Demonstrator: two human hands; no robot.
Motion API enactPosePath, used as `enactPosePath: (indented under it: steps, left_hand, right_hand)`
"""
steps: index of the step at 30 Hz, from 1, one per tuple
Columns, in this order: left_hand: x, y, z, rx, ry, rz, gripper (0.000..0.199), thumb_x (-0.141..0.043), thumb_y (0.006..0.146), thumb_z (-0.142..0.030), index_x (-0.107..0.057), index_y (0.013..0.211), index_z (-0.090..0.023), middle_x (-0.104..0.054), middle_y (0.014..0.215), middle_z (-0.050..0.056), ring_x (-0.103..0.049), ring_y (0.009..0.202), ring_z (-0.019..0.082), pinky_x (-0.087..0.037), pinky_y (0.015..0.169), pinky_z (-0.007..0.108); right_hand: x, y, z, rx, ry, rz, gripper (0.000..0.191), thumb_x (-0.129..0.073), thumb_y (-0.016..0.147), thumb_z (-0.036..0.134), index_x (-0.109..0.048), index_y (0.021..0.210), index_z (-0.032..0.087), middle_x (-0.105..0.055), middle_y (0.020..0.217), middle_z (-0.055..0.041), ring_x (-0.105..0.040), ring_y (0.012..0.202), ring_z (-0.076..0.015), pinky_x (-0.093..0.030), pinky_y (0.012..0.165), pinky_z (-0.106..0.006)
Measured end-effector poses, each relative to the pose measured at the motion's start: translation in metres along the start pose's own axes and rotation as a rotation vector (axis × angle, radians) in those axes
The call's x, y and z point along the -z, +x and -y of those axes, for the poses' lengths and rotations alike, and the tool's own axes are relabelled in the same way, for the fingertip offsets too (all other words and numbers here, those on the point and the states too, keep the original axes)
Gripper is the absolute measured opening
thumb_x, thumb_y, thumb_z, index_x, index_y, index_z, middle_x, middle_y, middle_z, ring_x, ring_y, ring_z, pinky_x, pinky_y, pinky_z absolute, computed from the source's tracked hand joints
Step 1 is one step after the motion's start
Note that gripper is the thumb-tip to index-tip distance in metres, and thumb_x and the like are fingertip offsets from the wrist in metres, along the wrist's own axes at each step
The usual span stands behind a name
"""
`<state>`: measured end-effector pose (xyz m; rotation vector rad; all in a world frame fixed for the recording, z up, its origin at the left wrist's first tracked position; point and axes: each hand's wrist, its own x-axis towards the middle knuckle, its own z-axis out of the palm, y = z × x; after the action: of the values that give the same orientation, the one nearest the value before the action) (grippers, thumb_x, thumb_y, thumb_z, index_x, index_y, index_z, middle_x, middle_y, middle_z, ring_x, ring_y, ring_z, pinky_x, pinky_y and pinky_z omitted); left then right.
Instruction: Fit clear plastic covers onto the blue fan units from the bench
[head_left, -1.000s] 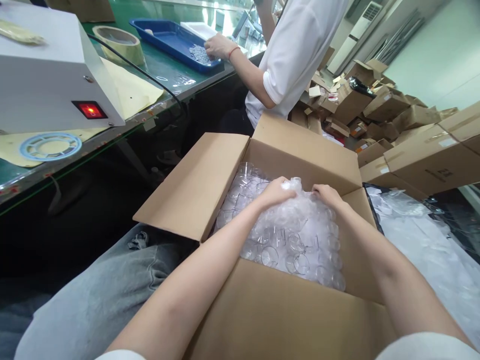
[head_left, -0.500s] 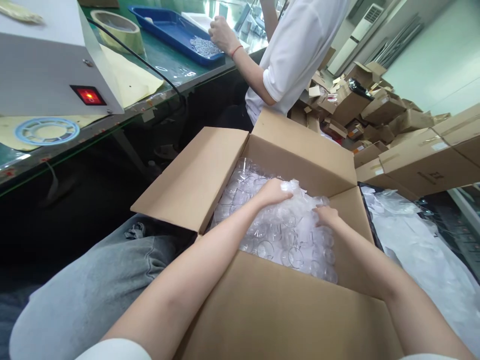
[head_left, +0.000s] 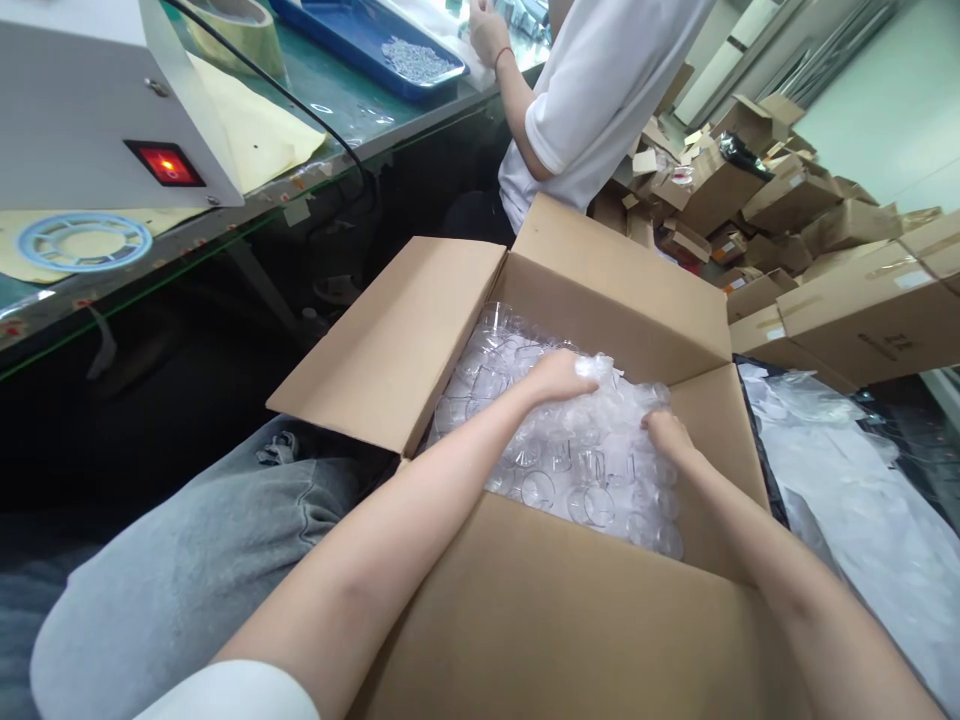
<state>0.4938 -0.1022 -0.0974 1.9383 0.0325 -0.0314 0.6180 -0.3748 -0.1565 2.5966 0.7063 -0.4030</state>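
Observation:
An open cardboard box (head_left: 622, 320) stands in front of me, its flaps folded outward. Inside lie many clear, round, cup-like plastic pieces (head_left: 536, 488) in rows, with white sheets among them. Both hands reach into the box. My left hand (head_left: 564, 378) is closed on a crumpled clear plastic bag (head_left: 600, 372) near the far side of the layer. By the right wall, my right hand (head_left: 667, 432) has its fingers bent and pressed against the same translucent plastic. The fingertips of both hands are partly hidden in it.
On the bench at left are a white machine with a lit red switch (head_left: 166, 163), a blue ring spool (head_left: 84, 243), a tape roll (head_left: 236, 38) and a blue tray (head_left: 360, 40). A co-worker (head_left: 592, 100) sits beyond the box. Piled cartons (head_left: 795, 190) and white plastic bags (head_left: 847, 470) lie right.
My hands stay on the plastic, the right slightly farther right in view. The co-worker's hand has moved away from the blue tray. The whole view has shifted slightly.

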Motion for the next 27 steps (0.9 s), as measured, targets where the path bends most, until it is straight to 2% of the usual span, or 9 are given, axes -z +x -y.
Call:
enactPosePath:
  steps: [4,6,9,11,13,15,18,23,27]
  left_hand:
    - [-0.007,-0.001,-0.002,-0.05,0.029,0.056,0.015,-0.062,0.061,-0.019,-0.052,0.051,-0.017,-0.057,0.057,0.004,-0.057,0.063,0.021,-0.04,0.059,0.03]
    - [-0.011,-0.003,-0.006,-0.105,0.027,0.056,0.011,-0.064,0.059,-0.017,-0.055,0.053,-0.017,-0.062,0.067,0.007,-0.061,0.076,0.024,-0.044,0.068,0.032]
    - [-0.017,-0.006,-0.014,-0.194,0.0,0.042,0.013,-0.067,0.058,-0.016,-0.065,0.071,-0.017,-0.067,0.094,0.008,-0.06,0.099,0.026,-0.045,0.083,0.031]
    - [-0.02,-0.007,-0.017,-0.209,-0.016,0.022,0.018,-0.064,0.063,-0.019,-0.066,0.082,-0.018,-0.068,0.097,0.006,-0.061,0.098,0.024,-0.045,0.084,0.031]
    - [-0.021,-0.007,-0.017,-0.189,-0.023,-0.026,0.021,-0.06,0.069,-0.022,-0.064,0.089,-0.018,-0.068,0.094,0.006,-0.061,0.091,0.023,-0.045,0.081,0.031]
    - [-0.02,-0.007,-0.016,-0.139,-0.026,-0.095,0.031,-0.059,0.07,-0.023,-0.059,0.101,-0.017,-0.066,0.098,0.008,-0.06,0.091,0.024,-0.045,0.079,0.032]
    - [-0.015,-0.005,-0.014,-0.05,-0.032,-0.171,0.049,-0.06,0.068,-0.024,-0.048,0.114,-0.013,-0.062,0.105,0.014,-0.058,0.091,0.027,-0.045,0.075,0.034]
    - [-0.014,-0.005,-0.014,-0.004,-0.046,-0.164,0.048,-0.059,0.069,-0.024,-0.046,0.114,-0.012,-0.06,0.109,0.016,-0.058,0.094,0.027,-0.044,0.075,0.034]
    - [-0.015,-0.006,-0.01,-0.023,-0.037,-0.119,0.049,-0.062,0.067,-0.021,-0.048,0.113,-0.013,-0.059,0.117,0.014,-0.056,0.106,0.027,-0.044,0.085,0.032]
  right_hand:
    - [0.032,-0.006,0.003,0.083,0.191,-0.098,0.021,-0.055,0.095,0.031,-0.061,0.104,0.014,-0.064,0.098,-0.0048,-0.063,0.082,-0.0161,-0.054,0.074,-0.035]
    - [0.056,-0.009,0.013,0.174,0.29,-0.146,0.02,-0.054,0.095,0.031,-0.061,0.103,0.014,-0.064,0.096,-0.0042,-0.063,0.082,-0.0159,-0.054,0.075,-0.034]
    - [0.088,-0.014,0.035,0.303,0.419,-0.207,0.022,-0.055,0.095,0.031,-0.06,0.108,0.014,-0.064,0.103,-0.0048,-0.063,0.089,-0.0185,-0.054,0.078,-0.036]
    - [0.101,-0.017,0.044,0.338,0.474,-0.236,0.023,-0.052,0.096,0.032,-0.058,0.114,0.019,-0.062,0.112,-0.0065,-0.062,0.094,-0.0195,-0.054,0.081,-0.037]
    - [0.102,-0.021,0.044,0.311,0.487,-0.237,0.025,-0.046,0.098,0.034,-0.056,0.119,0.024,-0.059,0.12,-0.0081,-0.061,0.096,-0.0186,-0.054,0.081,-0.036]
    - [0.09,-0.029,0.035,0.233,0.449,-0.198,0.025,-0.043,0.099,0.035,-0.057,0.119,0.026,-0.058,0.122,-0.0086,-0.06,0.095,-0.0178,-0.054,0.082,-0.036]
    - [0.052,-0.051,0.016,0.107,0.312,-0.062,0.022,-0.053,0.095,0.031,-0.06,0.112,0.019,-0.061,0.116,-0.0082,-0.061,0.097,-0.0197,-0.053,0.086,-0.041]
    - [-0.017,-0.081,0.01,0.043,0.093,0.159,0.027,-0.062,0.09,0.027,-0.06,0.114,0.016,-0.055,0.128,-0.0095,-0.056,0.111,-0.0249,-0.05,0.092,-0.047]
    - [-0.034,-0.071,0.018,0.003,0.001,0.201,0.024,-0.059,0.092,0.028,-0.06,0.112,0.014,-0.061,0.116,-0.0091,-0.061,0.102,-0.022,-0.052,0.087,-0.043]
